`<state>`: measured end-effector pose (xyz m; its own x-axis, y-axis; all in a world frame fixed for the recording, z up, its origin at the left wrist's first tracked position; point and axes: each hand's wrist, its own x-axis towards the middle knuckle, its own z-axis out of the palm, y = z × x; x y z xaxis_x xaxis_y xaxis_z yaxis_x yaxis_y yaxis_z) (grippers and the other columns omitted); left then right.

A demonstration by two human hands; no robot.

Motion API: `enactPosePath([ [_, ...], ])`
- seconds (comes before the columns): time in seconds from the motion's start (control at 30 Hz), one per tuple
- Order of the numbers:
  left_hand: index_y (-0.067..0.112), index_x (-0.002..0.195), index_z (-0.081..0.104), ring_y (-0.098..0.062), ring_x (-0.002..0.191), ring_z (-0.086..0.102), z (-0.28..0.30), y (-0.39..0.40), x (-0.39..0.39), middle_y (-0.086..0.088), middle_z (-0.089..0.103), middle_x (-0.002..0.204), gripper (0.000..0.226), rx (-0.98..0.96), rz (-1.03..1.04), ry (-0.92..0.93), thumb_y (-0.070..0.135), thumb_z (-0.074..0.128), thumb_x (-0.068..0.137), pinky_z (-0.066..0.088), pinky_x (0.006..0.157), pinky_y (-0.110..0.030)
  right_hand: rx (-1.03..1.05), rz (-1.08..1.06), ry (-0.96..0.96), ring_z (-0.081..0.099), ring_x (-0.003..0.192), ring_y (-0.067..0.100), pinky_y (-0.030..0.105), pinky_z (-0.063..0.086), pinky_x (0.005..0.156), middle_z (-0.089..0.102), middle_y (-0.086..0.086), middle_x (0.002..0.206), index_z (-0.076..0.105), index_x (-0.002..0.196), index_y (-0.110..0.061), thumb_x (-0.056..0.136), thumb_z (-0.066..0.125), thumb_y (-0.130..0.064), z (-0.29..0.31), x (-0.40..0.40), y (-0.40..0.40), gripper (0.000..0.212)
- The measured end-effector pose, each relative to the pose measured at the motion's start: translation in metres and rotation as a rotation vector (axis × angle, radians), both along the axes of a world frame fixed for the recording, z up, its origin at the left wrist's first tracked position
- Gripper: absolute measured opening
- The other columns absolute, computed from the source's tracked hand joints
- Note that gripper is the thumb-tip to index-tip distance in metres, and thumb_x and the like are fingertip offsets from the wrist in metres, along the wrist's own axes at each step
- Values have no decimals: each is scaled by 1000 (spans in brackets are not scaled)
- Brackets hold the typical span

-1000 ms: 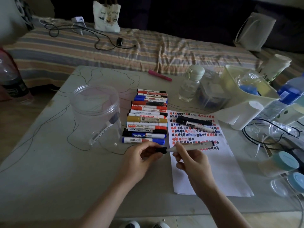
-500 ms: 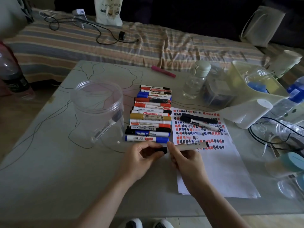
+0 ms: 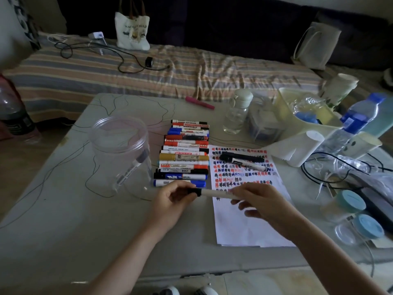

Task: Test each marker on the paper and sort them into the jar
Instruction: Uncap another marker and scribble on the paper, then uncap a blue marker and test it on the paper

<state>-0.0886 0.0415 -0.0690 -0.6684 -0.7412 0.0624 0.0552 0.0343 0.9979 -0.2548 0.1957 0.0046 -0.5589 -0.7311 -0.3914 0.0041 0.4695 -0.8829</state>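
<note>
Your left hand (image 3: 172, 196) pinches the black cap of the white-barrelled marker (image 3: 214, 192), while your right hand (image 3: 258, 201) grasps its barrel. The marker lies level, long axis left to right, over the near left corner of the scribbled white paper sheet (image 3: 244, 222) on the desk. The clear plastic jar (image 3: 121, 154) stands further left, nearer your left hand, with one marker leaning inside.

Striped bedspread (image 3: 148, 75); pink pen (image 3: 199, 102)

Head camera looks forward and down, close over the table (image 3: 63, 220).
</note>
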Motion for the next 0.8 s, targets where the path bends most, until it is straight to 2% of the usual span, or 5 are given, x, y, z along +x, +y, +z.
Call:
enactPosePath([
  [0.13,18,94,71,-9,87,69,3,12,6,5,74,90,18,-38,-29,-53,3,71,83,52,77,-19,139,381,376,67,66,4,18,53,64,73,-4,75,71,92,-21,95,62,-23,-4,2,0,10],
  [0.23,20,93,71,-9,86,69,10,14,6,8,73,90,16,-148,-39,-66,8,72,83,51,77,-19,142,436,624,62,63,12,22,52,59,68,-7,74,71,94,-19,96,59,-33,-13,9,-10,19],
  [0.43,18,105,68,-7,102,60,14,-4,3,11,64,104,23,-817,75,-262,8,70,84,48,89,-21,164,185,896,61,78,12,30,56,70,66,-3,91,74,105,-22,92,65,-34,-26,-23,-17,20],
  [0.67,17,106,66,-17,103,58,3,-17,-11,5,64,107,33,-1041,37,-508,9,77,77,52,87,-35,314,-72,1091,48,113,24,35,26,83,65,-1,114,73,113,-29,85,72,-37,-33,-85,-20,29],
  [0.8,17,105,67,-22,97,60,-3,-20,-22,3,65,103,36,-1103,31,-556,14,81,73,52,81,-41,312,-27,1131,45,117,24,38,26,89,65,-3,117,73,112,-29,83,71,-45,-42,-90,-36,33],
])
